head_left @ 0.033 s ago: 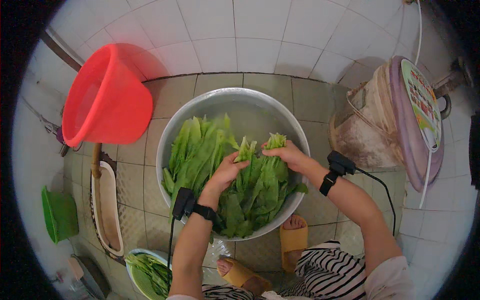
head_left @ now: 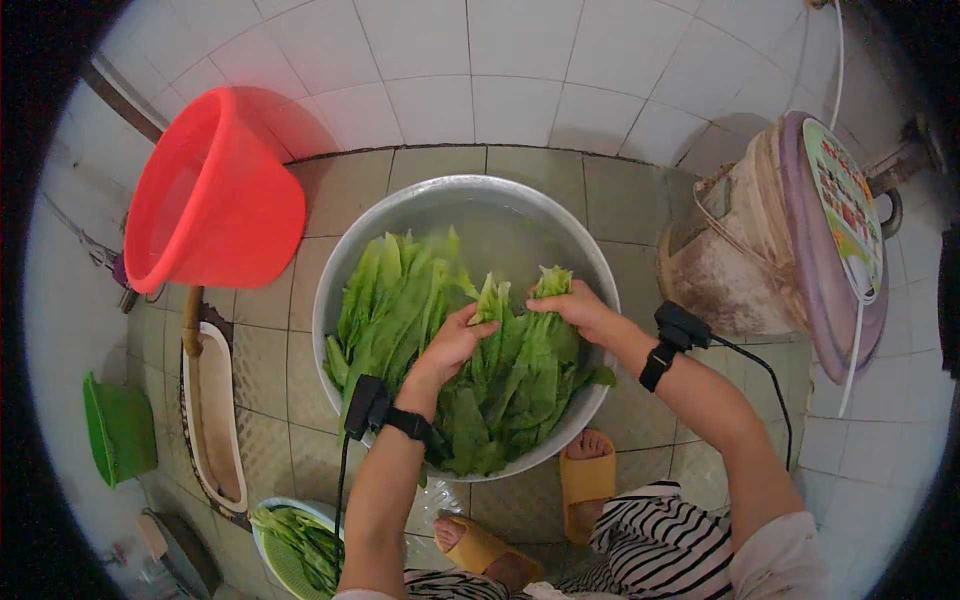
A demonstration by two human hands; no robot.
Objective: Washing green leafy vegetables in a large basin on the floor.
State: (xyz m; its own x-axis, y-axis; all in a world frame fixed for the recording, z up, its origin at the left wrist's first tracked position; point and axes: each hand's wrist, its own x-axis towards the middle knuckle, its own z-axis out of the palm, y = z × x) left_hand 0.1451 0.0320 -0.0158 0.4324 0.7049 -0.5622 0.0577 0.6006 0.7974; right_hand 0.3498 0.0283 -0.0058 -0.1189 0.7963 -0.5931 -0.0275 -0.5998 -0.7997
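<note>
A wide metal basin [head_left: 345,238] of cloudy water stands on the floor in front of me. Long leafy greens [head_left: 395,310] lie in its left half. More leafy greens [head_left: 515,385] hang from both my hands toward the near side of the basin, partly in the water. My left hand [head_left: 456,345] is closed round the pale stem ends of one bunch. Beside it, my right hand [head_left: 578,309] grips the stem ends of another bunch, thumb pointing inward. The lower leaves overlap, so where one bunch stops and the other begins is hidden.
To the left stand a red bucket [head_left: 270,225], a green bin [head_left: 120,428] and a squat toilet [head_left: 238,430]. A colander of greens [head_left: 300,545] sits at the lower left. At right is a stained tub [head_left: 730,250] with a purple lid [head_left: 800,200]. Cables trail from both wrist straps.
</note>
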